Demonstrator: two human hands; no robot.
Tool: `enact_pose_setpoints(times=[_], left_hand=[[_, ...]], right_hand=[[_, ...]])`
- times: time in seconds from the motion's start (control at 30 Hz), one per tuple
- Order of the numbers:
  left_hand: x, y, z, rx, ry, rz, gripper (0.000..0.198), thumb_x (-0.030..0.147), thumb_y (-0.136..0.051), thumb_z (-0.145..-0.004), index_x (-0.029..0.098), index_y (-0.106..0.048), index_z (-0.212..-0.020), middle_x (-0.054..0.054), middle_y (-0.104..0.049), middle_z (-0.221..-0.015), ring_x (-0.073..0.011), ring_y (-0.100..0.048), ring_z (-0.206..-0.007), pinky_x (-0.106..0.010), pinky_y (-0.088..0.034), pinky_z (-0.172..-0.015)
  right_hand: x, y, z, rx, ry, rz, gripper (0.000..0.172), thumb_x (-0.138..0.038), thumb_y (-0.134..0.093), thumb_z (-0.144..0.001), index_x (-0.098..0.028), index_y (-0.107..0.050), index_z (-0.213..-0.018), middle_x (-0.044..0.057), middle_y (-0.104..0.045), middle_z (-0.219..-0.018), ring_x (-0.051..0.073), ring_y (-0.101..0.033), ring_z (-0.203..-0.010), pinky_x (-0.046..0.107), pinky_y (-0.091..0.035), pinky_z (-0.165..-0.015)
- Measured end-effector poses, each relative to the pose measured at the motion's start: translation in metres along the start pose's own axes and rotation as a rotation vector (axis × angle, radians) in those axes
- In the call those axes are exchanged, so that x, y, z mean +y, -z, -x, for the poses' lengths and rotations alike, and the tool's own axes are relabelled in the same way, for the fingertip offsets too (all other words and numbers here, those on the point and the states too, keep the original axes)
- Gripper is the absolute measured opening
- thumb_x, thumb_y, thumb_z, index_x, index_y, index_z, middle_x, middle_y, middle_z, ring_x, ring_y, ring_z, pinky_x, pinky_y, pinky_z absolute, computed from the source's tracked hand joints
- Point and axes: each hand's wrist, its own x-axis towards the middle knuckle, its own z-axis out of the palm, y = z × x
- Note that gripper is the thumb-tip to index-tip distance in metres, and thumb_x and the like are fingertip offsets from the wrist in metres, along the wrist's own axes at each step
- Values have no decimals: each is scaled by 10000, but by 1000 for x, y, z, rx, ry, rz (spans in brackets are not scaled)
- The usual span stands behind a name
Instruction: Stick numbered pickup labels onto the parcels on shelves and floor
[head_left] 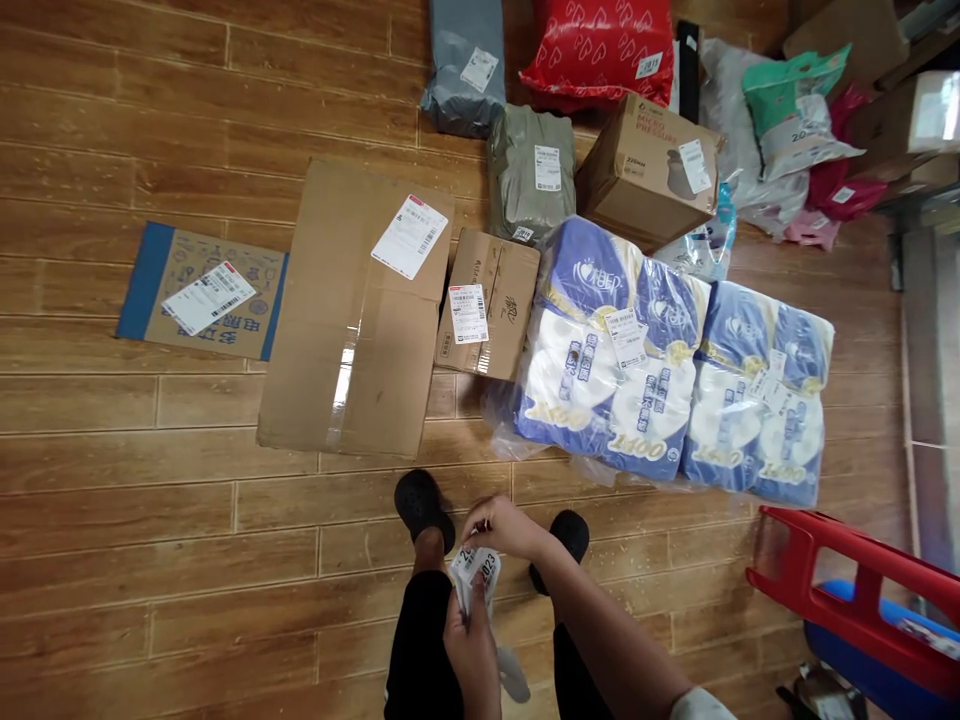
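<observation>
My left hand (471, 640) is closed around a small stack of white number labels (486, 572), with "2023" readable on one. The thumb presses on the front of the stack. Just above, my right hand (501, 524) pinches the upper edge of a label printed with a number that begins "20"; the rest of it is covered. Below the left hand hangs a pale grey strip (513, 676); whether it joins the labels I cannot tell. Nearest to the hands, beyond my feet, lie a large cardboard box (352, 320) and a small cardboard box (495, 300), both with shipping labels.
Wrapped toilet-paper packs (615, 350) lie ahead to the right. Behind them are a pressure-cooker box (645, 170), a grey-green parcel (531, 170), a grey bag (465, 70) and a red bag (600, 45). A flat box (202, 290) lies left; a red plastic frame (847, 570) stands right.
</observation>
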Motion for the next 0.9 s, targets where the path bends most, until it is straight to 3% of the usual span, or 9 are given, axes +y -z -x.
enact_pose_setpoints(times=[0.1, 0.17, 0.23, 0.37, 0.47, 0.63, 0.73, 0.9], left_hand=[[15, 6, -8, 26, 19, 58, 559, 585, -635, -774, 170, -681, -1145, -96, -749, -1114, -291, -686, -1060, -353, -551, -901], [30, 10, -12, 14, 14, 26, 560, 595, -643, -757, 158, -705, -1101, -98, -764, -1064, -294, -699, -1022, -339, -568, -847], [44, 16, -15, 9, 25, -45, 570, 625, -644, -734, 144, -730, -1028, -107, -778, -981, -307, -708, -977, -344, -573, -809], [61, 30, -22, -20, 44, -192, 604, 667, -621, -728, 145, -732, -1011, -101, -779, -931, -308, -705, -954, -357, -552, -824], [64, 39, -29, -61, 45, -211, 622, 693, -615, -711, 146, -725, -985, -93, -772, -861, -297, -706, -883, -351, -553, -777], [73, 45, -43, 34, 122, -119, 636, 737, -647, -608, 159, -724, -860, -107, -757, -761, -301, -710, -787, -358, -573, -675], [76, 47, -51, 69, 150, -166, 636, 760, -644, -579, 173, -731, -810, -86, -740, -685, -294, -704, -710, -355, -561, -604], [74, 43, -55, 126, 121, -118, 603, 712, -657, -628, 171, -749, -880, -71, -759, -729, -285, -715, -740, -336, -564, -607]], right_hand=[[-6, 4, -17, -52, 28, -21, 161, -348, -726, -780, -203, -782, -818, 23, -739, -784, 150, -655, -732, 256, -482, -712], [-5, 11, -26, -14, -4, -108, 187, -369, -735, -772, -191, -777, -809, 33, -734, -788, 157, -655, -738, 265, -491, -705], [-2, 20, -39, 191, -47, -240, 205, -381, -750, -752, -177, -758, -773, 32, -720, -769, 151, -638, -714, 264, -490, -675], [11, 36, -90, 793, -93, -605, 239, -355, -816, -661, -161, -689, -719, -30, -625, -627, 81, -496, -563, 207, -400, -545], [29, 40, -150, 979, -140, -828, 291, -339, -829, -603, -167, -650, -755, -51, -602, -635, 68, -483, -562, 181, -364, -506], [77, 54, -237, 1300, -257, -999, 221, -328, -664, -727, -226, -537, -877, -94, -591, -672, 50, -483, -540, 153, -360, -486], [102, 65, -262, 1402, -285, -1055, 191, -295, -606, -765, -242, -524, -929, -101, -599, -674, 56, -509, -551, 155, -381, -496], [117, 73, -273, 1425, -260, -1109, 191, -314, -623, -791, -244, -565, -959, -75, -664, -774, 70, -578, -642, 173, -439, -541]])
